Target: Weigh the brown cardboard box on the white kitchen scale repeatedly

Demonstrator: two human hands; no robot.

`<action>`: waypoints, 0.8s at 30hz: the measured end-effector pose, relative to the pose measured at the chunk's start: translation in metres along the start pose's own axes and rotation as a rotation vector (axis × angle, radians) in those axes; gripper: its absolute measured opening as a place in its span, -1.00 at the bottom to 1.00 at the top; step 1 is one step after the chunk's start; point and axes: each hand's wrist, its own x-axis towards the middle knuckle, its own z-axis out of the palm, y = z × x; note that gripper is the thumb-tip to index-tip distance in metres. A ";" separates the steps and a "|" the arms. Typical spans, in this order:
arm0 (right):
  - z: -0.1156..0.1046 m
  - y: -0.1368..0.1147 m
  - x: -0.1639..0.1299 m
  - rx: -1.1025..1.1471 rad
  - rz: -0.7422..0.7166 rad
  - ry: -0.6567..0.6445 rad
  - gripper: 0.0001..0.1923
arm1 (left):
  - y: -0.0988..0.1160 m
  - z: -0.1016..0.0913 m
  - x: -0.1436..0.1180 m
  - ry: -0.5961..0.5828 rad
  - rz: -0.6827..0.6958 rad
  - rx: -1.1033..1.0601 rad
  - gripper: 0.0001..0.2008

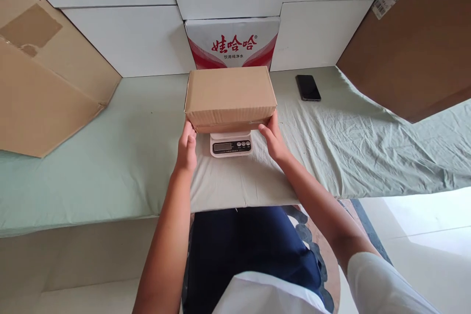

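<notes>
Nearest to me, my two forearms reached out over my dark trousers and the edge of the table (110,171), which was draped in a pale green cloth. My left hand (187,149) was loosely spread, its fingertips touching the lower left corner of the small cardboard box (230,94); I could not tell whether it gripped the box or only steadied it. My right hand (273,138) was likewise half open, the fingers curved up against the lower right corner of the same box, thumb side toward me. The box was closed, so I could not see what it held, and it sat on top of a small white kitchen scale (230,144), whose display and buttons showed just below the box's front edge, between my hands. Further back and to the right, a black phone (308,88) lay flat on the cloth, well apart from the box. Behind the box, a white and red carton (232,43) with printed characters stood against the white wall. Large brown cardboard boxes flanked the table, one at far left (44,78) and one at far right (415,44).
</notes>
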 end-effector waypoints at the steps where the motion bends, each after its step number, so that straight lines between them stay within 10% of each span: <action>1: 0.001 0.002 -0.001 0.002 0.007 -0.004 -0.18 | -0.003 0.000 0.000 0.007 -0.010 -0.002 -0.11; 24: 0.002 0.006 0.001 0.035 0.050 0.020 -0.14 | -0.003 0.000 -0.006 0.029 0.004 0.062 -0.15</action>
